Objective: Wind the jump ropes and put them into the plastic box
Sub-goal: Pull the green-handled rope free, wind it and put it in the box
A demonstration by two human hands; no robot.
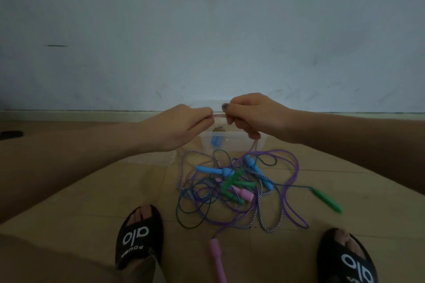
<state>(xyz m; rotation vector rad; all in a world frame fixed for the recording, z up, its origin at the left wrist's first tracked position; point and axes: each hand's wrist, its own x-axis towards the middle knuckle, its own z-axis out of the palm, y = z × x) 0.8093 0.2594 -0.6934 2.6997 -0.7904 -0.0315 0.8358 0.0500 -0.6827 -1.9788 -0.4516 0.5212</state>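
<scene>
Both hands, left [184,126] and right [248,115], gripped a pink rope [219,115] taut above the plastic box [230,142], apparently to wind it clear of the tangle [230,188].

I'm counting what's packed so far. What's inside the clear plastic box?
Through the clear plastic box wall a blue handle shows, with something brownish behind it. The left hand and right hand cover the rest of the inside.

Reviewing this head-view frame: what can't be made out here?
- Plastic box: both hands cover its far part; only one blue handle shows inside.
- Right hand: curled fingers hide how much pink rope is wound.
- Rope pile: tangled, so the count is unclear.
- Near pink handle: cut by the bottom edge.
</scene>
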